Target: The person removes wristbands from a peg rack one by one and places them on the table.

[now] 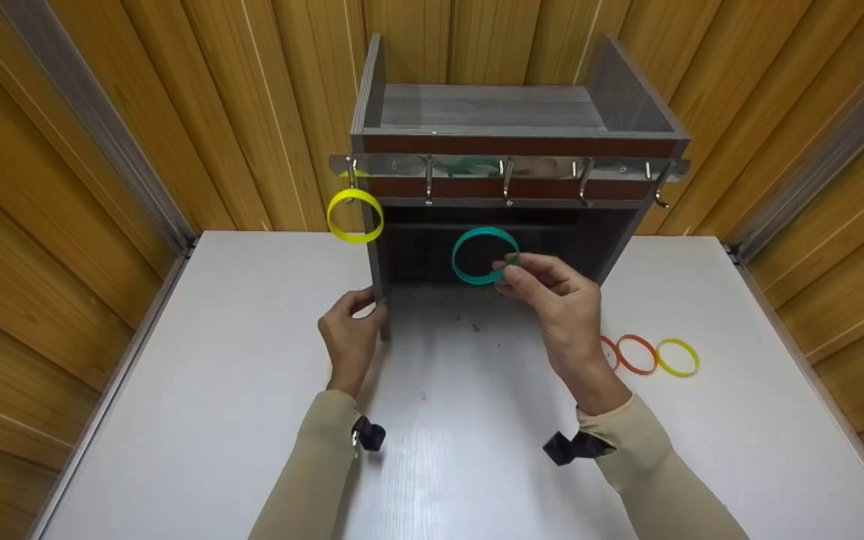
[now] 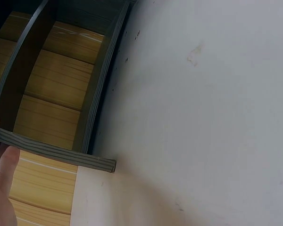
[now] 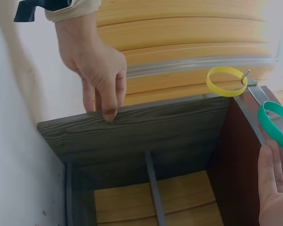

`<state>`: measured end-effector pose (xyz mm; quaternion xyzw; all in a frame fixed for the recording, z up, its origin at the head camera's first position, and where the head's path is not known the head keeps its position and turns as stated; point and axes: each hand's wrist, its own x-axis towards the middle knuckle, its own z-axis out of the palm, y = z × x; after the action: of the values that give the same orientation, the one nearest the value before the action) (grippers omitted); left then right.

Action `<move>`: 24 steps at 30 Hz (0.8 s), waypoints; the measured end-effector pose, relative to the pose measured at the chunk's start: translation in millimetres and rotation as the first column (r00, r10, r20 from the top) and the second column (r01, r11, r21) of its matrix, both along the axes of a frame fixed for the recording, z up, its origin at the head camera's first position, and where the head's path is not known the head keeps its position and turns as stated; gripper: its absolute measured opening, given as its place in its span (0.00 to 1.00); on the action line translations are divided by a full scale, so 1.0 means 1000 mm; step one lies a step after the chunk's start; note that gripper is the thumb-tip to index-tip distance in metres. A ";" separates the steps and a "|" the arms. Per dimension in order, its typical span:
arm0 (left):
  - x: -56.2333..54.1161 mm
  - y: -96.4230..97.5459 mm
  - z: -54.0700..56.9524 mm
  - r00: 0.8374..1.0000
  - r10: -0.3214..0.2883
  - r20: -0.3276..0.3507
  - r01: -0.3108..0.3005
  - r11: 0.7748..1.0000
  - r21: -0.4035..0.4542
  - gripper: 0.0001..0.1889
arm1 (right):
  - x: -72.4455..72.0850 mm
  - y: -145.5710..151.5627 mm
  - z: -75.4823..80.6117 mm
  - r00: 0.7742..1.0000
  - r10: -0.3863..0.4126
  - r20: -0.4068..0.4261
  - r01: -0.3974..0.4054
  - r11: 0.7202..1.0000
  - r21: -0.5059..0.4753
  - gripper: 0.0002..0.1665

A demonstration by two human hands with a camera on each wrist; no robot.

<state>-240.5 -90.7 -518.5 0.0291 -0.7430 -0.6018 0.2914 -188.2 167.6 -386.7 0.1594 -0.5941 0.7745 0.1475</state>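
Item: grey rack [image 1: 496,112], standing at the back edge of the white surface [image 1: 237,315], between its back corners; across the front, a metal rail [image 1: 466,171] with five hooks.

Item: yellow ring [image 1: 357,237], hung on the hook at the left end. The other four hooks were bare.

Item: teal ring [image 1: 479,280], upright in the air in front of the rack, on no hook; pinched between thumb and fingers of the right hand [image 1: 571,315].

Item: three loose rings, lying in a row towards the surface's right edge: a red ring [image 1: 634,337], a second yellow ring [image 1: 679,374] and another red ring [image 1: 614,349], partly hidden by the right wrist.

Item: left hand [image 1: 349,334], gripping the left side panel [image 1: 382,262], thumb inside, fingers outside.

Progress, by my reckoning: one ring hung, one in hand, three left lying; the work looked barely begun.
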 end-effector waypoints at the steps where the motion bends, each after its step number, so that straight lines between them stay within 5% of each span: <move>1: 0.000 0.000 0.000 1.000 0.003 -0.001 -0.003 1.000 -0.002 0.09 | 0.000 0.002 -0.002 1.000 -0.006 0.004 0.006 1.000 0.005 0.09; 14: 0.000 -0.001 -0.001 1.000 0.005 -0.005 -0.005 1.000 -0.014 0.10 | 0.004 0.027 -0.020 0.992 -0.078 0.098 0.075 0.997 0.029 0.10; 24: -0.001 -0.001 -0.003 0.999 -0.001 -0.033 0.000 0.999 -0.043 0.10 | 0.009 0.051 -0.034 0.966 -0.176 0.189 0.169 0.984 0.053 0.10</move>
<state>-241.6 -91.7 -521.3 0.0126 -0.7510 -0.5860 0.3041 -179.5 218.8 -420.6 0.0341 -0.6312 0.7595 0.1533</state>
